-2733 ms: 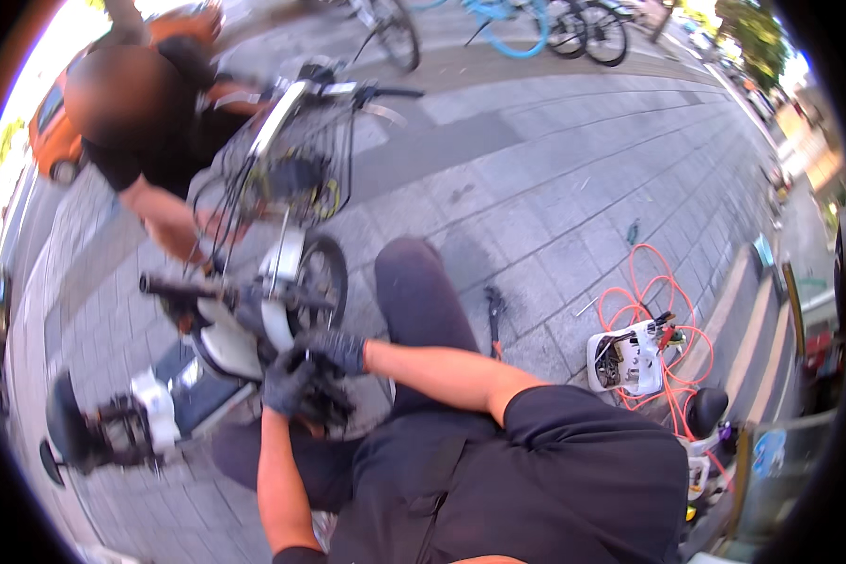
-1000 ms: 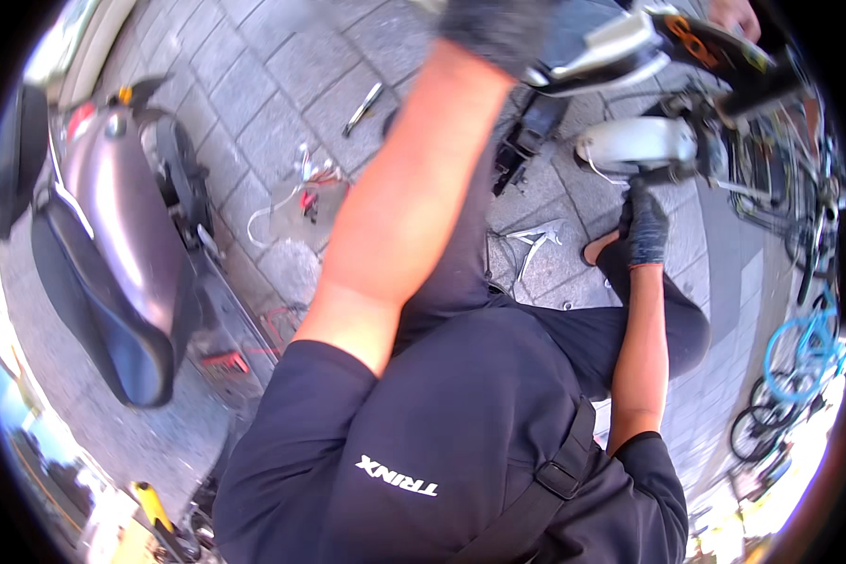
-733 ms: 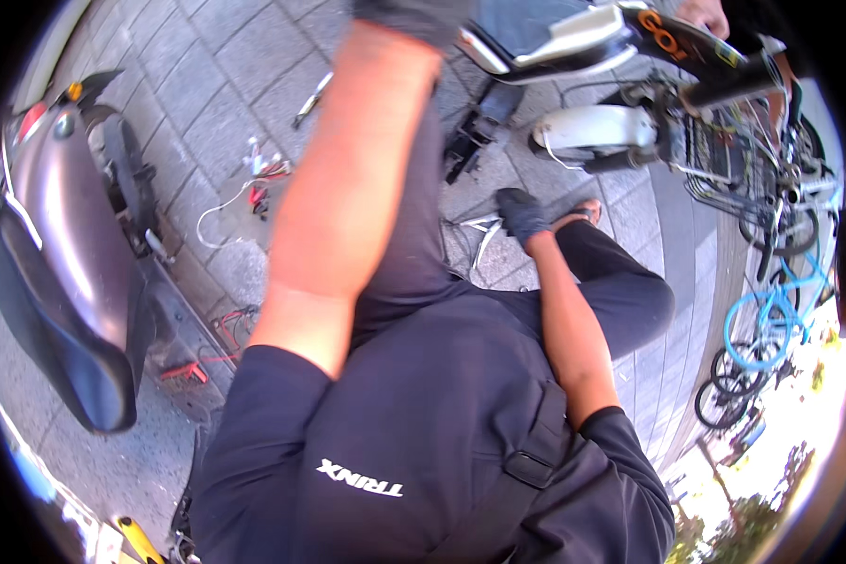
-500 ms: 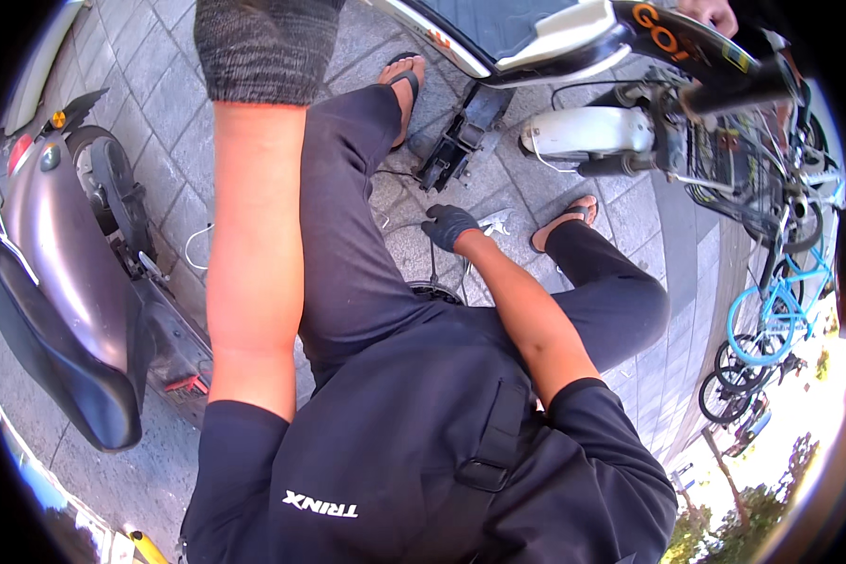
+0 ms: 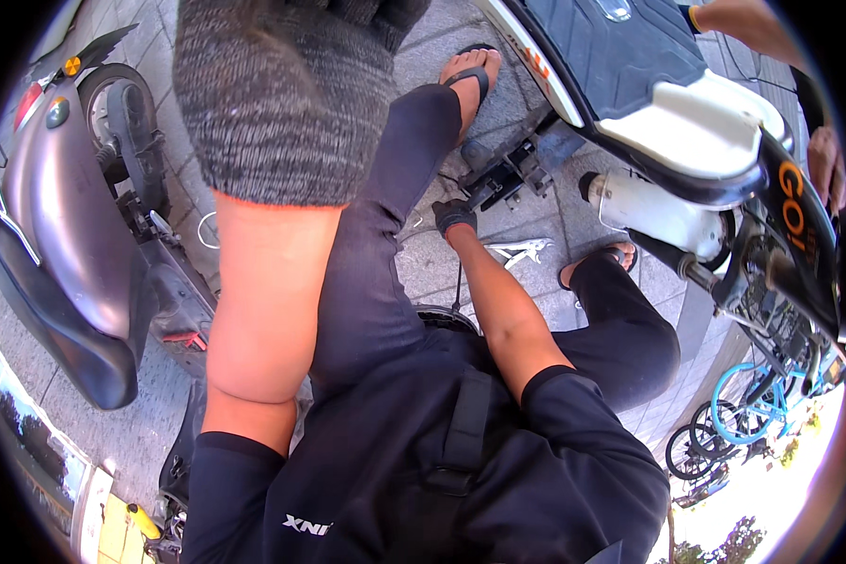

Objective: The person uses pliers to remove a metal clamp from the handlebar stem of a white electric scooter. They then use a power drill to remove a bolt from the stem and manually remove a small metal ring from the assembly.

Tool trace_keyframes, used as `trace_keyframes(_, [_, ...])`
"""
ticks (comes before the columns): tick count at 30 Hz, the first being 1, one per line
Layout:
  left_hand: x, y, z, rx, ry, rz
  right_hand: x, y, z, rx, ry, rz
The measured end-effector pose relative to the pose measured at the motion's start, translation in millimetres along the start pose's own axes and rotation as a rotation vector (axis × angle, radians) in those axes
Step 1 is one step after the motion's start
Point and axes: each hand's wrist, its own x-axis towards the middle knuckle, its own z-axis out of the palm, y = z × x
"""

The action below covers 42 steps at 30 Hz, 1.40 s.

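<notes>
My left hand [image 5: 287,94], in a grey knit glove, is raised close to the camera; its fingers are blurred and cut off by the upper edge. My right hand [image 5: 456,217], in a dark glove, is low over the paving, its fingers curled. It is right beside the end of a black metal frame part [image 5: 512,174], and whatever it holds is too small to make out. A thin black cable [image 5: 459,282] runs from below this hand toward a round black object [image 5: 446,318] between my legs. A silver metal tool or bracket [image 5: 517,251] lies just right of the hand.
A white and black scooter body [image 5: 691,127] lies tilted at upper right, with a white cylinder [image 5: 667,214] beneath. Another person's hand [image 5: 825,169] is beside it. A purple-grey scooter [image 5: 85,226] stands at left. Bicycles [image 5: 747,404] are parked at far right.
My left hand has come closer and fills more of the view. The view has shifted, and my right hand is now up against the black frame part.
</notes>
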Motion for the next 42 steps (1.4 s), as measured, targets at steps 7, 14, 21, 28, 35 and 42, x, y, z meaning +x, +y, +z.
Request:
trace_keyframes(7, [8, 17, -1, 0.014, -0.061, -0.010, 31, -21, 27, 0.061, 0.174, 0.295])
trace_keyframes(14, [18, 37, -22, 0.027, -0.260, -0.099, 35, -11, 33, -0.259, 0.171, 0.069])
trace_keyframes(21, [26, 29, -35, -0.007, -0.434, -0.099, 39, 15, 47, -0.243, 0.209, 0.118])
trace_keyframes(28, [9, 21, -4, 0.051, -0.300, 0.013, -27, -4, -16, 0.046, -0.022, -0.088])
trace_keyframes(35, [-16, 0, 11, 0.258, -0.553, 0.059, -90, -39, -88, -0.113, -0.267, -0.506])
trace_keyframes(42, [-50, -15, 38, 0.652, -0.966, 0.063, -237, -53, -259, -0.086, 0.034, -0.748])
